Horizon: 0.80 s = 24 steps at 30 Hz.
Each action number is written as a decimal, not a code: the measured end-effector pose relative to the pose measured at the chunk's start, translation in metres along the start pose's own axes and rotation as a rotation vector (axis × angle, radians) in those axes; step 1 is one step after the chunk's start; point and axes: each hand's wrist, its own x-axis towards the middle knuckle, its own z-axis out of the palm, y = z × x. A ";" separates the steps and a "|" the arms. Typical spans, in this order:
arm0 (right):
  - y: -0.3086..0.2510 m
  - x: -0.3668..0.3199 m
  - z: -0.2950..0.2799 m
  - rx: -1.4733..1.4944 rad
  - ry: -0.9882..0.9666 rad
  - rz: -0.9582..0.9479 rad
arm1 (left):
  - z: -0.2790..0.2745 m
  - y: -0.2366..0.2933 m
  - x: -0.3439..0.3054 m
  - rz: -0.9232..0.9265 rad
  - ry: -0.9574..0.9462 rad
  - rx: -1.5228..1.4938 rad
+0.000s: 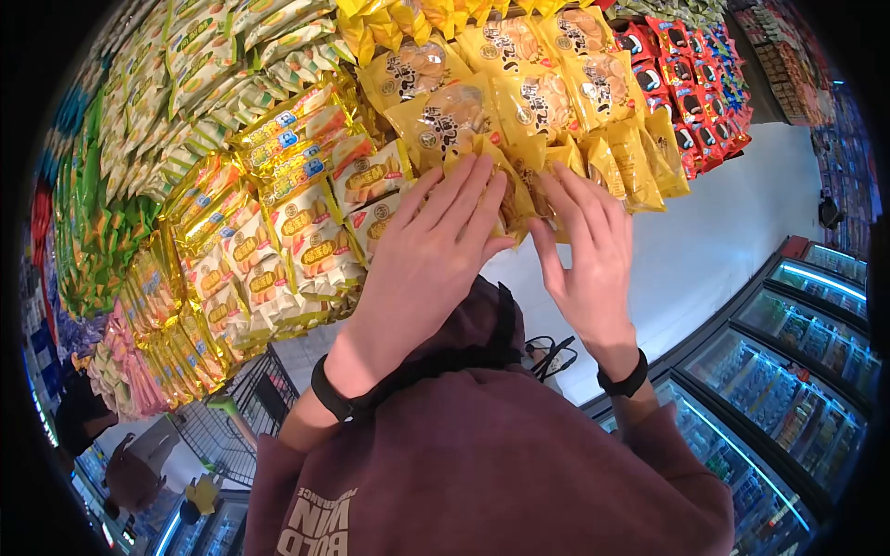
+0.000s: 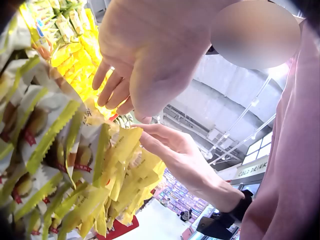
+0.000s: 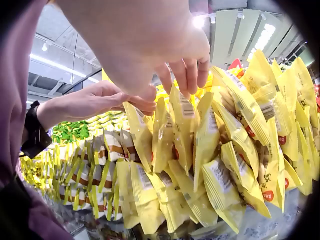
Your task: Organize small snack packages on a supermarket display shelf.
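Yellow cracker packets (image 1: pixel 542 97) with round biscuits pictured on them stand in rows at the middle of the display. My left hand (image 1: pixel 436 255) lies palm down over the near row of these packets, fingers extended and side by side. Beside it, my right hand (image 1: pixel 593 250) reaches over the same row with its fingers stretched forward and its thumb apart. In the right wrist view, the fingertips of the right hand (image 3: pixel 145 45) come right at the tops of the upright yellow packets (image 3: pixel 185 125). The left hand (image 3: pixel 92 102) touches the packets further left in that view.
White and gold cake packets (image 1: pixel 311 236) adjoin the yellow ones on the left, with green-and-white packets (image 1: pixel 185 65) behind. Red packets (image 1: pixel 681 88) stand at the right. A wire shopping cart (image 1: pixel 218 426) is at lower left, and glass-topped refrigerated cases (image 1: pixel 788 371) line the right side.
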 end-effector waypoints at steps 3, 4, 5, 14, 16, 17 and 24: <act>0.008 -0.003 0.013 -0.019 -0.106 -0.048 | 0.012 0.000 0.000 0.008 -0.104 0.011; 0.009 -0.003 0.016 -0.024 -0.105 -0.060 | 0.013 0.001 0.002 0.003 -0.104 -0.004; 0.010 -0.002 0.018 -0.029 -0.104 -0.072 | 0.015 0.002 0.003 -0.002 -0.104 -0.020; 0.011 0.018 0.021 0.052 -0.097 -0.046 | 0.021 0.001 0.007 0.026 -0.165 -0.025; 0.012 0.017 0.022 0.058 -0.105 -0.051 | 0.019 0.000 0.005 0.045 -0.163 -0.018; 0.012 0.017 0.022 0.061 -0.109 -0.052 | 0.018 0.000 0.004 0.056 -0.163 -0.015; 0.009 0.022 0.028 0.036 -0.089 -0.030 | 0.019 -0.001 0.004 0.060 -0.168 -0.013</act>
